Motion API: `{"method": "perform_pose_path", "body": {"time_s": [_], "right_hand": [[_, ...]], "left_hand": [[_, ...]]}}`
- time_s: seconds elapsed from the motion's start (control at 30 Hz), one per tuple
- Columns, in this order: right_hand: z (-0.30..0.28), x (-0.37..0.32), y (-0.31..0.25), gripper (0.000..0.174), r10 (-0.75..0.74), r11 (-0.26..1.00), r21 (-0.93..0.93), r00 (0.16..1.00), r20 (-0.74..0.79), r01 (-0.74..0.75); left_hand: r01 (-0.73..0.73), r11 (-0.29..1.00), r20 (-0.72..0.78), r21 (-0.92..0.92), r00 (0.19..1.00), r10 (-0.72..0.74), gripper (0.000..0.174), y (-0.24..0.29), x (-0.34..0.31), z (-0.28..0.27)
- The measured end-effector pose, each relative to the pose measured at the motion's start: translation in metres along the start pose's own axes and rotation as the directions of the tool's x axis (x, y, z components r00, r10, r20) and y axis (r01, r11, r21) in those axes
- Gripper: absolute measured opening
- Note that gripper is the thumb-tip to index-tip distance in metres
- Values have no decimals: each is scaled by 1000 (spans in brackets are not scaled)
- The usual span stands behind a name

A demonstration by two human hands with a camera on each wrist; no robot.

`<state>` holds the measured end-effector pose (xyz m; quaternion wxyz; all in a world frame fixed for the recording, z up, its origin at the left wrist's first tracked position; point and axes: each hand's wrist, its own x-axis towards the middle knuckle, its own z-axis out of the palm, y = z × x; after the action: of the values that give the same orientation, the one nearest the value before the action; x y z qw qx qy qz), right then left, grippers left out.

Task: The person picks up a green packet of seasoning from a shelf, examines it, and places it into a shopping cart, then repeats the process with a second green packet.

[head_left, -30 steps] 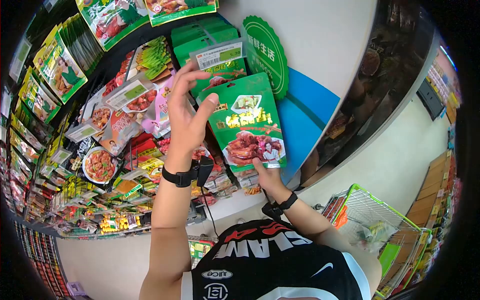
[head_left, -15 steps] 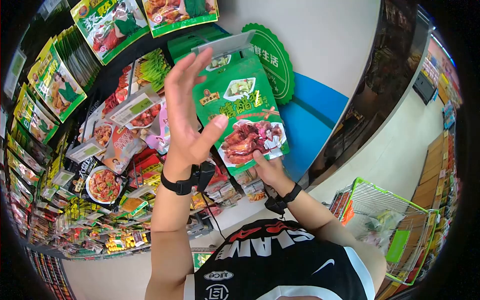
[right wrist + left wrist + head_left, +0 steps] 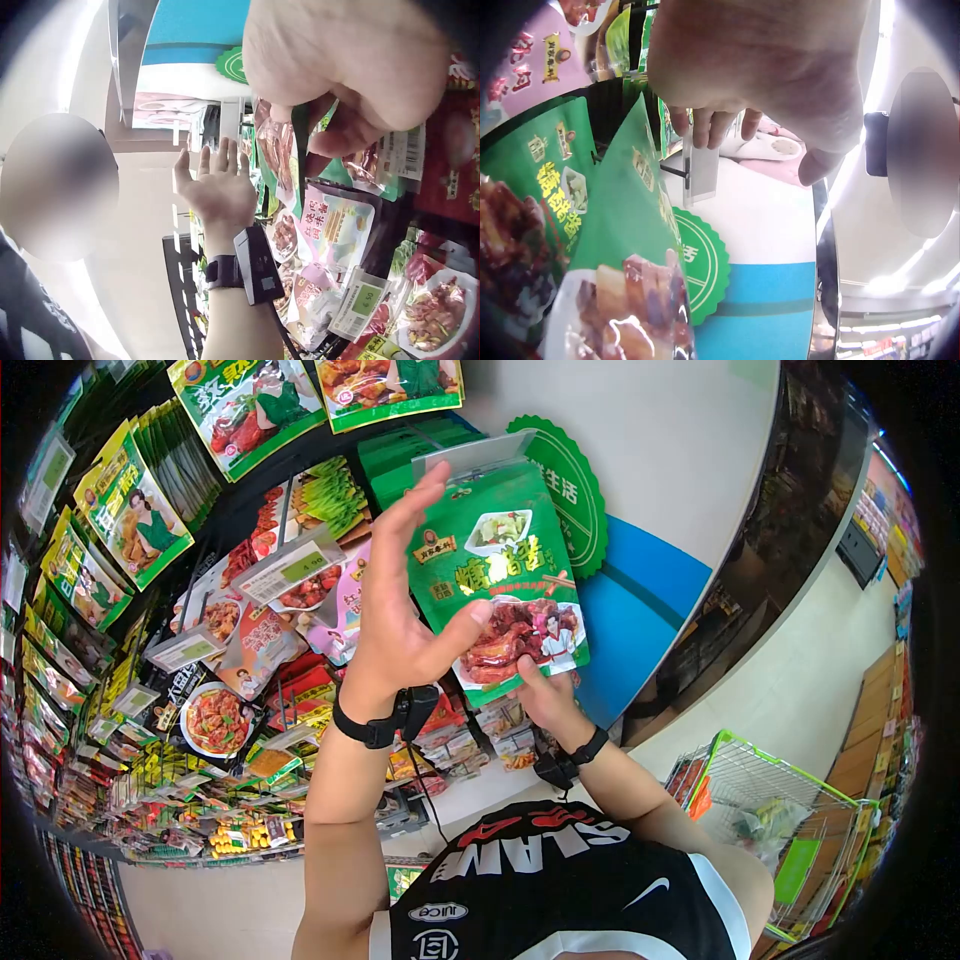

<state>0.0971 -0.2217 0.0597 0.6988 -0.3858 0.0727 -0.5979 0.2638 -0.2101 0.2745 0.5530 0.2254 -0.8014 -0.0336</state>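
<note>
A green food packet (image 3: pixel 485 575) with a picture of cooked meat hangs in front of me, its top close under a clear price-tag holder (image 3: pixel 470 460). My right hand (image 3: pixel 545 698) pinches its bottom edge, thumb on the front. In the right wrist view that hand (image 3: pixel 352 67) has its fingers bent at the green packet edge. Raised at the packet's left side is my left hand (image 3: pixel 405 620), fingers extended and thumb overlapping the packet in the head view. The left wrist view shows its fingertips by the price-tag holder (image 3: pixel 702 176) and similar green packets (image 3: pixel 536 195) alongside.
Racks of hanging food packets (image 3: pixel 135 510) fill the left side, with price tags jutting out. A round green sign (image 3: pixel 575 500) stands behind the packet, by a blue and white panel (image 3: pixel 640 595). A wire shopping cart (image 3: pixel 770 810) stands at the right.
My left hand has straightened its fingers and turned beside the packet. The price-tag holder has tilted up, and the packet has risen toward it. My right hand keeps its pinch at the bottom.
</note>
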Motion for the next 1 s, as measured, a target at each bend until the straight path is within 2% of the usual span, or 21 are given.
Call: {"method": "perform_pose_path", "body": {"time_s": [0.13, 0.23, 0.33, 0.73, 0.83, 0.93, 1.0], "right_hand": [[-2, -1, -3, 53, 48, 998, 39, 998, 49, -50], [10, 1, -6, 50, 18, 1000, -3, 1000, -12, -18], [15, 5, -7, 57, 24, 1000, 17, 1000, -2, -24], [9, 9, -7, 58, 84, 995, 52, 996, 15, -85], [13, 11, -10, 57, 74, 996, 45, 997, 2, -74], [19, 16, -12, 55, 50, 998, 31, 998, -25, -49], [26, 23, -11, 54, 2, 1000, 6, 999, -34, -1]], "left_hand": [[4, 999, 9, 46, 1000, -4, 82, 1, -2, -1], [5, 998, 24, 63, 1000, -7, 82, 1, -2, -1], [3, 996, 19, 85, 1000, -4, 83, 0, -4, 1], [5, 994, 6, 114, 1000, -6, 83, 3, -5, 4], [8, 985, 38, 170, 999, -15, 84, 6, -4, 2], [86, 988, 19, 132, 996, -89, 82, 11, -10, 9], [120, 970, 62, 210, 989, -136, 81, 13, -22, 15]]}}
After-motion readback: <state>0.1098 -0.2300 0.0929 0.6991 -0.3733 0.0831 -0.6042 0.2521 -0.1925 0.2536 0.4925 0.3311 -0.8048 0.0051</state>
